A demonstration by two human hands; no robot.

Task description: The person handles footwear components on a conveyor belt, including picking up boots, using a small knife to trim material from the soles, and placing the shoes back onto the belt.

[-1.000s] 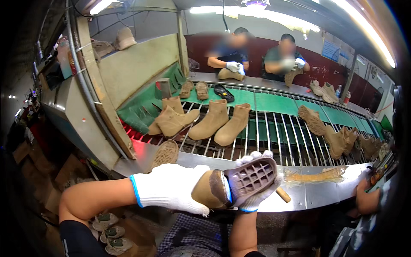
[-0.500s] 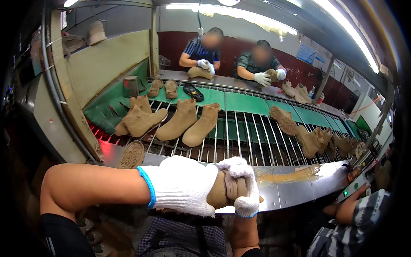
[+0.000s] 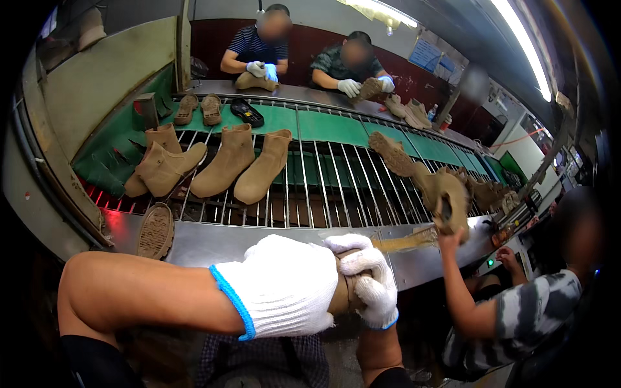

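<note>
Holding a tan boot (image 3: 341, 294) tight between two white-gloved hands, left hand (image 3: 278, 288) wrapped over it, right hand (image 3: 369, 281) gripping its end, just above the shiny metal table edge (image 3: 220, 242), more boots (image 3: 242, 165) on the rack behind.

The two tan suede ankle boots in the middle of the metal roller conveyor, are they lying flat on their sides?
No, the two tan suede ankle boots stand upright on their soles, side by side on the metal roller conveyor.
</note>
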